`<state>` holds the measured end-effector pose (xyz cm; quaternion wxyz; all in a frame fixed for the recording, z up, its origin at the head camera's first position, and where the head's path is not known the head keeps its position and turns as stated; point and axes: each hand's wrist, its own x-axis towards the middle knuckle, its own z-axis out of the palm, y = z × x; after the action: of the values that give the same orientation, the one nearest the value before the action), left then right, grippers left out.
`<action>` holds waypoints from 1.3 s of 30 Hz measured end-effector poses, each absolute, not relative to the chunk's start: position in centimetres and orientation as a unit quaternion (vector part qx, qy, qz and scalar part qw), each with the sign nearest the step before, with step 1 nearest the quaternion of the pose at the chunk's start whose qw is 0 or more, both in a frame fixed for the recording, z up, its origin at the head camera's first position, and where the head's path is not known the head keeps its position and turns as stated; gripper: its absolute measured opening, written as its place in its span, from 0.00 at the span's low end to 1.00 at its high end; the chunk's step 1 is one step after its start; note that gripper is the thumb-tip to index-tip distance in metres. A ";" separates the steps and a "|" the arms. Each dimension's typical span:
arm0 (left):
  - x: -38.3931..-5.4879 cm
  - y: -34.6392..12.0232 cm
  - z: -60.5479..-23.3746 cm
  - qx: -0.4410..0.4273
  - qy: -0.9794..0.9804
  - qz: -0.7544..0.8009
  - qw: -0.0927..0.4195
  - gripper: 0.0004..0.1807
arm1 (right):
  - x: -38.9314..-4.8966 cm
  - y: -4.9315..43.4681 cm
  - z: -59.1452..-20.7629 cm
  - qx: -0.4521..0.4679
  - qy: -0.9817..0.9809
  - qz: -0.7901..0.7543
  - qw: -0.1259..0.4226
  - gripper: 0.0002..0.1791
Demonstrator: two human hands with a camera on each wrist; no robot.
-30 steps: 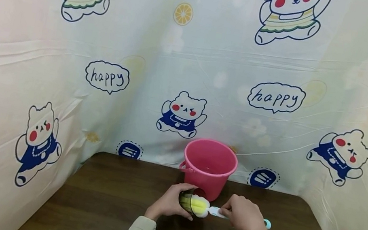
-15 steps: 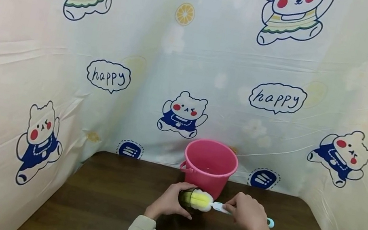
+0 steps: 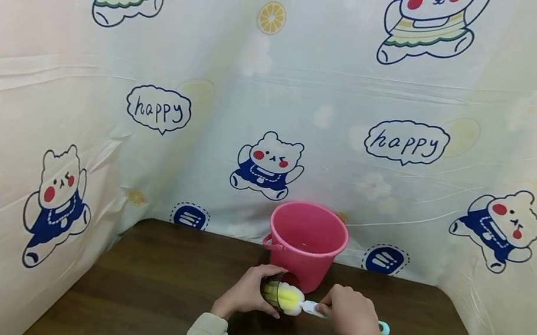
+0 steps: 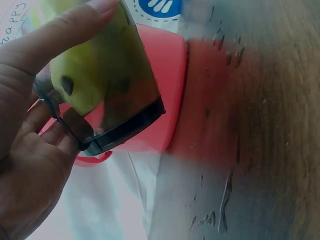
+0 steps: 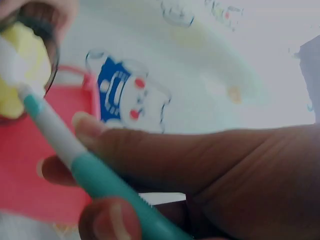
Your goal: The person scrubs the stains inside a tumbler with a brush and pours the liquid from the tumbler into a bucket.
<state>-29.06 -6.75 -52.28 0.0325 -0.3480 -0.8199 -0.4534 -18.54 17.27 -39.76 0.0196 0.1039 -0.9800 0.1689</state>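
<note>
Looks like mid-scrub. Gripping cup (image 3: 270, 292) in left hand (image 3: 245, 292), tipped sideways, mouth to the right, just near of bucket (image 3: 298, 270), seemingly off the surface (image 3: 160, 292). Grasping brush (image 3: 312, 308) by the handle in right hand (image 3: 353, 320), with yellow-and-white head (image 3: 289, 300) partly inside cup, partly out past rim. Judged started, not finished: cup and brush both yet to be put down. No telling how clean inside. Apparent wet streaks (image 4: 228, 190) on surface. Readable: "happy" twice on curtain (image 3: 342, 85), in cloud outlines. No brand legible on cup, brush or bucket.
</note>
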 end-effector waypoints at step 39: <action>-29.0 -6.3 -52.5 -0.340 -0.820 -0.460 0.023 0.50 | -18.7 18.2 -39.7 0.087 -0.976 0.199 -0.007 0.05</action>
<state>-28.95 -6.28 -52.48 0.0231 -0.3402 -0.8199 -0.4598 -18.70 18.19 -39.67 -0.0065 0.0875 -0.9761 0.1989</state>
